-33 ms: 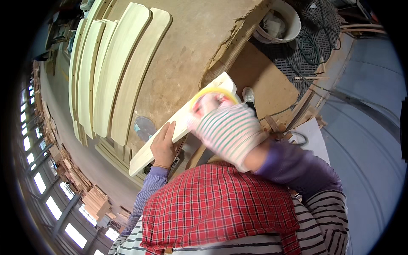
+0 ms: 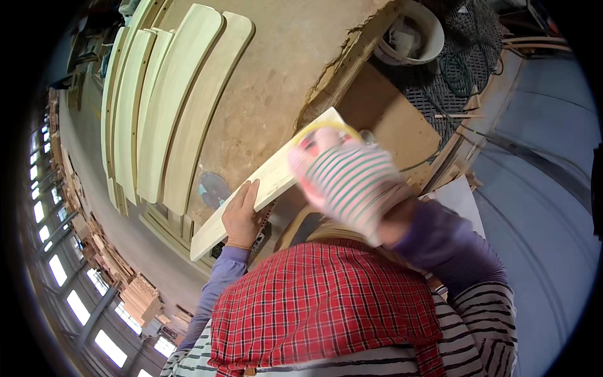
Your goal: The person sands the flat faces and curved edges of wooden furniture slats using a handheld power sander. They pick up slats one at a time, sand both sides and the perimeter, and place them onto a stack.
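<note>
A pale wooden board (image 2: 274, 175) with rounded corners lies slantwise before me, its far end reaching over the table's edge. My left hand (image 2: 241, 215), bare, grips the board's near part, with fingers laid over its top face. On the far end, my right hand (image 2: 347, 174), in a striped pink-and-white glove, presses a round yellow-rimmed pad (image 2: 310, 127) against the wood. Motion blurs the glove, and it hides most of the pad. How the right fingers hold the pad is only partly visible.
Several curved pale slats (image 2: 179, 103) lie side by side on the brown worktable (image 2: 276, 56) at left. A dark round disc (image 2: 214, 190) rests near the board. Far right are a white bucket (image 2: 433, 34), a black mat, hoses and a cardboard sheet (image 2: 386, 107).
My right hand and the yellow-rimmed pad have shifted a little to the right, toward the board's far end. My left hand and the board look the same.
</note>
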The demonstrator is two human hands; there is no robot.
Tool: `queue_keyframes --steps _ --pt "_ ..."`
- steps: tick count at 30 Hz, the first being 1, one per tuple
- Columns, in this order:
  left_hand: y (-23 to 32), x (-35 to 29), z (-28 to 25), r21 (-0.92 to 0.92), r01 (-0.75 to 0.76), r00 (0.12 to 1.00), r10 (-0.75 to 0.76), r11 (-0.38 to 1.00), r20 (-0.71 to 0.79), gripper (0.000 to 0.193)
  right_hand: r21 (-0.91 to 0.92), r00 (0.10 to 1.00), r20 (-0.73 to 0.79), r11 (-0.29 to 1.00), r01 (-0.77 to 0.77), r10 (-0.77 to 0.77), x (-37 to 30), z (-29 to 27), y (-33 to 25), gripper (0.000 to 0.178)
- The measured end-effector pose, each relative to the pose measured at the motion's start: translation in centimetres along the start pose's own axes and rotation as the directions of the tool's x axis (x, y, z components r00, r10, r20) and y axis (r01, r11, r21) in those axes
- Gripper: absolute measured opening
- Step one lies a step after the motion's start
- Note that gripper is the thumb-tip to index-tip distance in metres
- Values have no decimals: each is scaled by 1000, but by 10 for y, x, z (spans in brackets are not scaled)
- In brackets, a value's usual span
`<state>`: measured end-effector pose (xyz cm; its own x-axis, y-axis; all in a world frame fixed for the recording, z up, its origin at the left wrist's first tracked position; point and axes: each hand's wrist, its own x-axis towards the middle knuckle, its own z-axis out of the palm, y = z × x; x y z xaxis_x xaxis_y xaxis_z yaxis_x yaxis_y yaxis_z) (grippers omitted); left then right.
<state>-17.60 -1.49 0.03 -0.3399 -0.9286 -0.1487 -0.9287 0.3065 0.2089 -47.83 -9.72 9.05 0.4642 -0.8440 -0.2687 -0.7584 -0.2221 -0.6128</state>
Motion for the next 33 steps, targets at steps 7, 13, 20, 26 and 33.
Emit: queue_keyframes --steps 7,13,20,26,33 --pt "5 7 -7 -53 48 999 -47 997 25 69 164 967 -81 960 -225 240 0 -30 60 37" --pt "-2 10 -9 -3 7 998 -7 1000 55 61 29 996 -35 996 -82 83 1 39 -3 28" --pt "-13 11 -12 12 27 994 -28 1000 109 62 424 992 37 896 -128 124 17 -29 89 40" --pt "-37 30 -14 34 -19 992 15 999 127 52 899 946 236 320 -300 223 34 7 159 47" --pt "-46 35 -20 33 16 978 -22 999 208 37 282 967 -166 949 -143 195 22 -16 40 32"
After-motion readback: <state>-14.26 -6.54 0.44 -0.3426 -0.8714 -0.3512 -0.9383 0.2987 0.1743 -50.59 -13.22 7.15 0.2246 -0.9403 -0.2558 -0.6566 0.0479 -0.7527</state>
